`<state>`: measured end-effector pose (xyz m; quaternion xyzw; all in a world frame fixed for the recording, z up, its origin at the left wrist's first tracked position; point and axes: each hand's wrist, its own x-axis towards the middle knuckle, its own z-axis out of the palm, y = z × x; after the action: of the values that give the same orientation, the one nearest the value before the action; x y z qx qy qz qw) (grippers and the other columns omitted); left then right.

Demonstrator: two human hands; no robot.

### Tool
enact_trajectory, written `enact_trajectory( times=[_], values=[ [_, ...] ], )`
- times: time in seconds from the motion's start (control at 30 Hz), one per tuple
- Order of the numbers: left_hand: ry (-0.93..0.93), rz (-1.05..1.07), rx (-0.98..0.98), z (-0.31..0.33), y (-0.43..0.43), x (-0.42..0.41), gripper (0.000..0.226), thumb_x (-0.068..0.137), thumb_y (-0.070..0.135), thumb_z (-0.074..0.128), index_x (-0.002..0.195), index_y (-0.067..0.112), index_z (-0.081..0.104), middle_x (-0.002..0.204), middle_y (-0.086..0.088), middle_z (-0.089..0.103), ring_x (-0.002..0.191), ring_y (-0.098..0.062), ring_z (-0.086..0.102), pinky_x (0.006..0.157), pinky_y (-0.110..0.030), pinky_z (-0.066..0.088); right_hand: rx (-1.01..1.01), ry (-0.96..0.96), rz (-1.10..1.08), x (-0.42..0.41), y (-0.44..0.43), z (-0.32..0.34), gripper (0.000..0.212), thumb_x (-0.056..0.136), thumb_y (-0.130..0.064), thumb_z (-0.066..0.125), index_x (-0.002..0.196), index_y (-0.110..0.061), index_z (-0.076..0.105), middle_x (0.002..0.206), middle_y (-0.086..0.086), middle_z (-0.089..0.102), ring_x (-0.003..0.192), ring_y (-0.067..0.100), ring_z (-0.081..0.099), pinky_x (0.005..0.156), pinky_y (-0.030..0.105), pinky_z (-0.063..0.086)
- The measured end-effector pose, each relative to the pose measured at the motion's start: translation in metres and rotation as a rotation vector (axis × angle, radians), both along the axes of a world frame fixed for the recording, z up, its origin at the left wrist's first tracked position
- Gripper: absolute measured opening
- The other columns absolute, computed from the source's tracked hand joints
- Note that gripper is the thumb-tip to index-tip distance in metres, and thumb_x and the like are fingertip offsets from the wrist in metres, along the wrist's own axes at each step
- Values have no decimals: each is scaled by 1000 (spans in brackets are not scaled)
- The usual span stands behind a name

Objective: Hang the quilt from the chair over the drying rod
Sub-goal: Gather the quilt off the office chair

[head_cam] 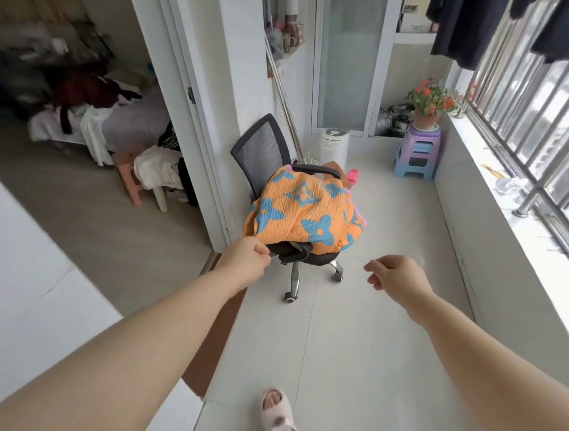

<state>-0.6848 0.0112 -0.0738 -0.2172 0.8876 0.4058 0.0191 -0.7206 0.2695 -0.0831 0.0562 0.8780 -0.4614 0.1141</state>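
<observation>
Your orange quilted cover with blue flower shapes (305, 213) lies bundled on the seat of the black mesh-backed office chair (263, 144), spilling over the seat's front and right edges. Your left hand (246, 256) sits at the quilt's front left corner, just under the hem, with its fingers curled tight. I cannot tell whether any fabric is pinched inside them. Your right hand (398, 273) hangs in the air off the seat's front right corner, apart from the quilt, fingers loosely bent and holding nothing.

Open pale tiled floor (369, 326) lies in front of the chair and along its right side, up to the white window ledge (503, 214). The white door frame (217, 106) stands close on the chair's left. A white lidded bin (334, 145) and stacked purple and blue plastic stools (419, 155) stand near the floor's far edge.

Dark garments (464, 28) hang above the ledge, cut off by the top edge. The quilt hides the seat and part of the right armrest. A pink object (352, 176) behind it is too small to identify, and the room at left is blurred.
</observation>
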Motion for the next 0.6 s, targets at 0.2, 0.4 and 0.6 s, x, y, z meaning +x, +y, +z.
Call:
enact_trajectory(
  times=[0.2, 0.4, 0.6],
  values=[
    [8, 58, 39, -12, -35, -128, 13, 86, 15, 56, 93, 12, 66, 91, -11, 70, 85, -29, 70, 72, -46, 60, 27, 17, -7, -121, -32, -4, 20, 89, -20, 53, 79, -13, 70, 74, 1, 69, 69, 18, 62, 75, 32, 51],
    [-46, 81, 78, -29, -73, -235, 12, 87, 20, 58, 93, 15, 68, 89, -9, 71, 83, -26, 70, 77, -44, 59, 21, -28, -34, -231, -71, -22, 20, 89, -17, 54, 77, -14, 69, 73, 3, 69, 67, 17, 60, 73, 30, 51],
    [-105, 114, 72, -51, -105, -300, 11, 89, 22, 58, 79, 22, 61, 82, -1, 67, 88, -25, 69, 81, -42, 58, 32, -133, 18, -307, -104, -56, 19, 88, -16, 54, 77, -12, 70, 67, -1, 66, 71, 20, 61, 80, 36, 53]
  ],
)
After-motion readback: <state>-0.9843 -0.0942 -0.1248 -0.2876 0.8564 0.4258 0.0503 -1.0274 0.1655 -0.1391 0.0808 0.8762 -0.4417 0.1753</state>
